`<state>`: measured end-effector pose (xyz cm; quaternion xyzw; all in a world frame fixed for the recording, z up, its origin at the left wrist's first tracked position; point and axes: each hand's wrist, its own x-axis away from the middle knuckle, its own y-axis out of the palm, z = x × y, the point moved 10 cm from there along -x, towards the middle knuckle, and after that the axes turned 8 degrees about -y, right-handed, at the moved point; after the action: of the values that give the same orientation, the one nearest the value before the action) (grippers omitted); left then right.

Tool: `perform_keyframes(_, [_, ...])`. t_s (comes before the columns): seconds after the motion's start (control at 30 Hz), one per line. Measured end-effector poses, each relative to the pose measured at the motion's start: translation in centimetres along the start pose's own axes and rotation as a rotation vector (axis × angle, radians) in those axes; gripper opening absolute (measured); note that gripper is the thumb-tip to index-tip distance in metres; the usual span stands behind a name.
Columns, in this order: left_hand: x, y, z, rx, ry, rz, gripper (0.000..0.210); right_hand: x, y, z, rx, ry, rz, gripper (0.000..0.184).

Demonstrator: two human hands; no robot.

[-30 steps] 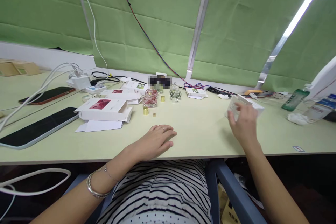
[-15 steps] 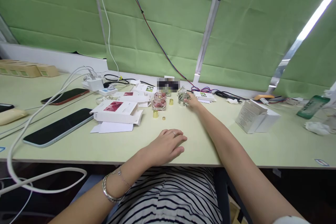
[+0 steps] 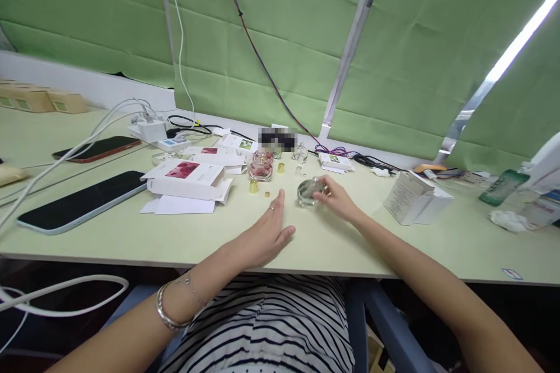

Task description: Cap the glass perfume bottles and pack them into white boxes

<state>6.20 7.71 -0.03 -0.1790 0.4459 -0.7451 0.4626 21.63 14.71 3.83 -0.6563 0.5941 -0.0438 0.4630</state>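
Observation:
My right hand (image 3: 335, 197) grips a round clear glass bottle (image 3: 307, 192) by its right side, tilted, over the middle of the table. With its fingers straight and thumb apart, my left hand (image 3: 269, 239) is held near the table's front edge, holding nothing. Beyond it are a small gold ring (image 3: 267, 194) and a gold cap (image 3: 254, 187). Glass bottles with pink contents (image 3: 261, 170) stand behind these, beside another gold cap (image 3: 280, 168). Farther back is another clear glass bottle (image 3: 300, 153), with a small clear cap (image 3: 298, 171) in front of it.
Opened white boxes with pink pictures (image 3: 186, 178) lie at the left, near a phone (image 3: 83, 201). White cartons (image 3: 413, 198) and a green bottle (image 3: 504, 187) stand at the right. Cables (image 3: 376, 162) run along the back; a white cable (image 3: 87, 145) crosses the left side.
My right hand has drawn the clear glass bottle back toward me from the rear of the table. My left hand has lifted and straightened its fingers toward the bottle.

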Motion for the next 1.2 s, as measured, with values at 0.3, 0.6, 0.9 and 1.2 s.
perform_keyframes(0.3, [0.0, -0.6, 0.7, 0.129, 0.068, 0.004, 0.046, 3.4, 4.4, -5.7, -0.279, -0.137, -0.324, 0.042])
perform_keyframes(0.6, [0.0, -0.9, 1.0, 0.095, 0.031, 0.005, 0.04, -6.0, 1.2, 5.8, 0.228, 0.063, 0.075, 0.027])
perform_keyframes(0.9, [-0.1, -0.8, 0.8, 0.052, 0.048, 0.047, 0.042, -5.3, 2.6, 5.8, 0.252, 0.096, 0.083, 0.017])
perform_keyframes(1.2, [-0.1, -1.5, 1.1, -0.083, 0.041, 0.135, 0.051, 1.8, -1.4, -4.8, -0.241, -0.108, 0.298, 0.016])
